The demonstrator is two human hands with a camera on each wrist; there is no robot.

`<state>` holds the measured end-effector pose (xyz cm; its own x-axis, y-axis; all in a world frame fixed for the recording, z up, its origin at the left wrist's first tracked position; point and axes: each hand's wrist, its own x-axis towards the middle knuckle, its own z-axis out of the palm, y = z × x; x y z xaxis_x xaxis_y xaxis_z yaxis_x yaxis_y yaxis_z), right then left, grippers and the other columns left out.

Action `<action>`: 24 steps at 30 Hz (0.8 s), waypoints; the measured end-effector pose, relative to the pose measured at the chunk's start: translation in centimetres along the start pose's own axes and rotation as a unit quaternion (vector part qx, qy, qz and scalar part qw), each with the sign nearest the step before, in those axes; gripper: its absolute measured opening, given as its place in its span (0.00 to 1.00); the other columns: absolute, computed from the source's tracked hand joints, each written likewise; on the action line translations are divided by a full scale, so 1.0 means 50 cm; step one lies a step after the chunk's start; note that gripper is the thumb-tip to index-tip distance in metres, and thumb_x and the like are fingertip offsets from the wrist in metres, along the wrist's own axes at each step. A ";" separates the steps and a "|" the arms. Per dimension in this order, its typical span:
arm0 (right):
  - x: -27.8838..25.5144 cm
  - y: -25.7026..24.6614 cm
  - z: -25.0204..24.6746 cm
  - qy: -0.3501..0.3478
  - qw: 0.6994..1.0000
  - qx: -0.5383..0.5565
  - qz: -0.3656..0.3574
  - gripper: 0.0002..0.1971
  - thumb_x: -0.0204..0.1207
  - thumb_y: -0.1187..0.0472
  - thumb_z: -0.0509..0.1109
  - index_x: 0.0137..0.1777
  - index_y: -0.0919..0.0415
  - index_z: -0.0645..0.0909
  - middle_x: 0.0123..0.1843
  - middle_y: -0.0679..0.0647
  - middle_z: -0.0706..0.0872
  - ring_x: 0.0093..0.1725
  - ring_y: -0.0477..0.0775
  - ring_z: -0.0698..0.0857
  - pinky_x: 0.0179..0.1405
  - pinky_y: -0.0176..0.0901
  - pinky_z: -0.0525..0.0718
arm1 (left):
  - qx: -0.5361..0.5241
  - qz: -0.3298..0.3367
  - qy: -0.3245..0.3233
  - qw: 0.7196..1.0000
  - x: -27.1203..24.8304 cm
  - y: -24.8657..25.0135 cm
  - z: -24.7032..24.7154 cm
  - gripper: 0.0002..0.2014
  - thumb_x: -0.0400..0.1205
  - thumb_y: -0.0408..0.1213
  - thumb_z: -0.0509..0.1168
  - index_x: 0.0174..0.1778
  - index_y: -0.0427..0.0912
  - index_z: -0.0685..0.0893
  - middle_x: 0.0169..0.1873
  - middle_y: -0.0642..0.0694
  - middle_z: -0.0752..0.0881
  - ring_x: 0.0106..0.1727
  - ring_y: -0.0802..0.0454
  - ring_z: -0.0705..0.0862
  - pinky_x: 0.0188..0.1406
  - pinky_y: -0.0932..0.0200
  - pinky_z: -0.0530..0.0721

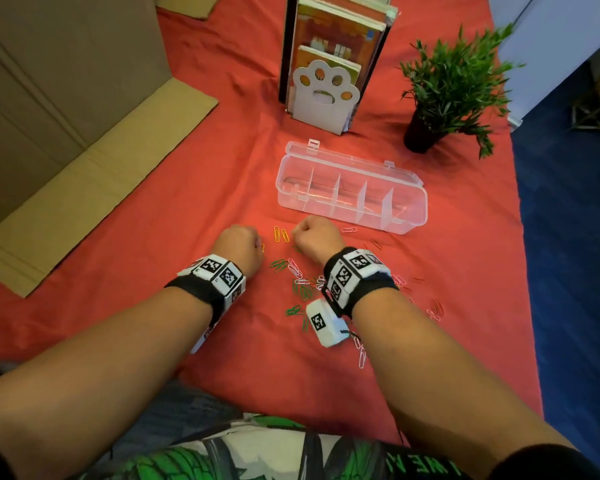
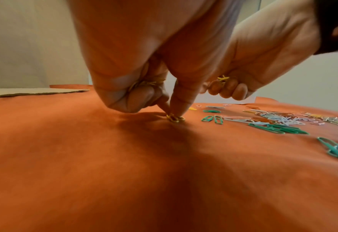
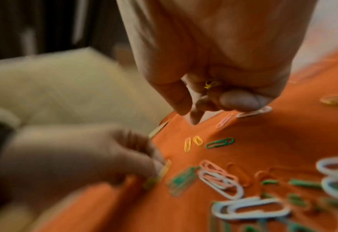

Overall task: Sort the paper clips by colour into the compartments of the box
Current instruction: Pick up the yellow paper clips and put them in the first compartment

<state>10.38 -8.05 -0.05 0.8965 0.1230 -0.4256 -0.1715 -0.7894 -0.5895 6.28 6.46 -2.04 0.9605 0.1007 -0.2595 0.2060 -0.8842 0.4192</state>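
A clear plastic box (image 1: 352, 188) with several compartments lies open on the red cloth, beyond both hands. My left hand (image 1: 241, 245) pinches a yellow paper clip (image 2: 175, 118) on the cloth with thumb and forefinger, while more yellow clips (image 2: 144, 84) stay bunched in its curled fingers. My right hand (image 1: 317, 237) hovers just above the cloth, curled round a few yellow clips (image 3: 210, 84). Two yellow clips (image 1: 280, 234) lie between the hands. Green, white and pink clips (image 1: 300, 282) are scattered near my right wrist.
A white paw-shaped bookend with books (image 1: 326, 81) stands behind the box. A potted plant (image 1: 444, 95) sits at the back right. Flattened cardboard (image 1: 84, 168) covers the left side. The table's right edge (image 1: 520, 237) drops to a blue floor.
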 end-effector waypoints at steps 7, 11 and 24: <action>0.024 -0.035 0.063 0.077 0.959 -0.265 -0.067 0.25 0.77 0.47 0.66 0.64 0.67 0.75 0.62 0.65 0.78 0.62 0.66 0.79 0.58 0.56 0.80 | -0.031 -0.036 0.033 0.998 -0.019 -0.039 -0.005 0.13 0.75 0.46 0.68 0.38 0.37 0.84 0.44 0.34 0.87 0.48 0.36 0.84 0.47 0.49 0.80; 0.020 -0.042 0.079 0.080 0.939 -0.319 -0.099 0.16 0.78 0.65 0.57 0.64 0.69 0.73 0.62 0.65 0.78 0.62 0.67 0.80 0.54 0.56 0.81 | 0.027 -0.033 0.018 0.999 -0.020 -0.044 -0.005 0.23 0.70 0.58 0.68 0.30 0.38 0.81 0.35 0.35 0.86 0.41 0.36 0.84 0.37 0.50 0.78; -0.048 0.067 -0.043 -0.023 0.938 0.342 0.056 0.15 0.76 0.73 0.60 0.47 0.52 0.80 0.32 0.49 0.76 0.27 0.45 0.70 0.21 0.33 0.67 | 0.048 -0.012 -0.028 0.998 -0.006 -0.015 0.001 0.10 0.75 0.37 0.64 0.42 0.34 0.86 0.45 0.31 0.87 0.51 0.34 0.84 0.49 0.47 0.80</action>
<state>8.55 -12.31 0.48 0.8418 0.1003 -0.5304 -0.4989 -0.2304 -0.8354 5.83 7.08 -2.34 0.9430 0.0998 -0.3174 0.2077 -0.9218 0.3272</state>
